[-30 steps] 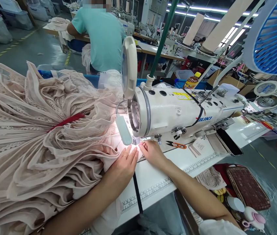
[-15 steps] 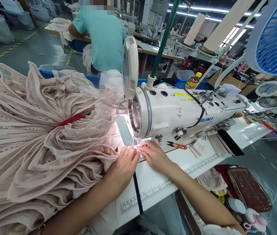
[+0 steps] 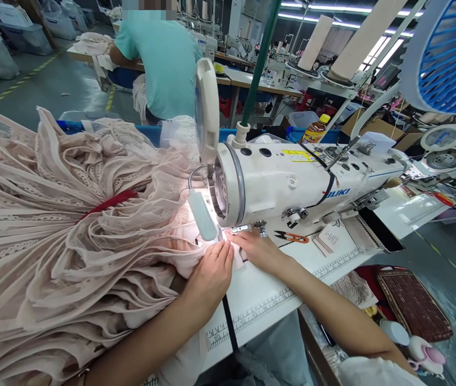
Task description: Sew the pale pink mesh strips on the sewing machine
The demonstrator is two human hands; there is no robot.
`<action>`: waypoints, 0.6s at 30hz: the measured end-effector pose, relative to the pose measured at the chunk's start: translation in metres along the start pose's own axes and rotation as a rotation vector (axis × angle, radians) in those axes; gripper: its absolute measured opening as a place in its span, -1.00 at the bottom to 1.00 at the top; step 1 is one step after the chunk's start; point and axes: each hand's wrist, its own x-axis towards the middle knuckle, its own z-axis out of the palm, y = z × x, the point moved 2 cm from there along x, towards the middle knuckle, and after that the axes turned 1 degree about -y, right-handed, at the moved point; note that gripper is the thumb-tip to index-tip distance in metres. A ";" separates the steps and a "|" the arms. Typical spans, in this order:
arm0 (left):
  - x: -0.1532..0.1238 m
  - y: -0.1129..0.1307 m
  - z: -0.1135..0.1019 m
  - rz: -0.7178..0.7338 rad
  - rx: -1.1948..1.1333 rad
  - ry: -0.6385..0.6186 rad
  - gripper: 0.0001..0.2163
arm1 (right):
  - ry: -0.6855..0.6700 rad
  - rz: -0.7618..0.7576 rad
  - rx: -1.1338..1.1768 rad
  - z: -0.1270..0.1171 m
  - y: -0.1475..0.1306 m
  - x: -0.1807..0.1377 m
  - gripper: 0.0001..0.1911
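At the needle area of a white sewing machine (image 3: 270, 179), my left hand (image 3: 214, 266) presses its closed fingers onto a pale pink lace-trimmed fabric (image 3: 185, 257). My right hand (image 3: 258, 249) is just to the right, its fingertips bent inward on a small light piece of the fabric (image 3: 236, 261) under the presser foot. The fingertips of both hands nearly meet, and what lies beneath them is partly hidden. A lit lamp head (image 3: 203, 215) hangs just above my left hand. Orange-handled thread snips (image 3: 292, 237) lie beyond my right hand.
A big pile of gathered pink fabric tied with a red strip (image 3: 109, 205) fills the left side. Paper labels (image 3: 328, 239) lie on the ruler-marked table (image 3: 276, 305). A blue fan (image 3: 449, 59) hangs upper right. A person in a teal shirt (image 3: 163, 64) sits ahead.
My left hand has shifted slightly right and nearer to me, its fingers drawing together. My right hand has slid a little right, and more light fabric shows between the hands. The camera view moved slightly.
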 end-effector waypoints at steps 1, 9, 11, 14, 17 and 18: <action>0.000 0.000 0.000 0.004 0.015 -0.009 -0.62 | -0.003 0.009 0.018 -0.001 0.001 0.000 -0.53; 0.000 -0.004 -0.012 0.019 0.061 -0.011 -0.59 | -0.026 0.030 0.048 -0.001 0.003 0.000 -0.45; 0.000 -0.006 -0.014 0.019 0.062 -0.003 -0.60 | -0.012 0.031 0.070 0.000 0.004 0.000 -0.44; -0.001 -0.009 -0.012 0.014 0.023 0.023 -0.61 | 0.011 0.042 0.103 0.000 0.003 0.001 -0.46; -0.002 -0.011 -0.007 0.008 0.004 0.051 -0.62 | 0.047 0.040 0.099 -0.002 -0.001 0.003 -0.49; -0.002 -0.011 -0.005 0.004 0.000 0.056 -0.61 | 0.057 0.038 0.095 -0.003 -0.002 0.003 -0.50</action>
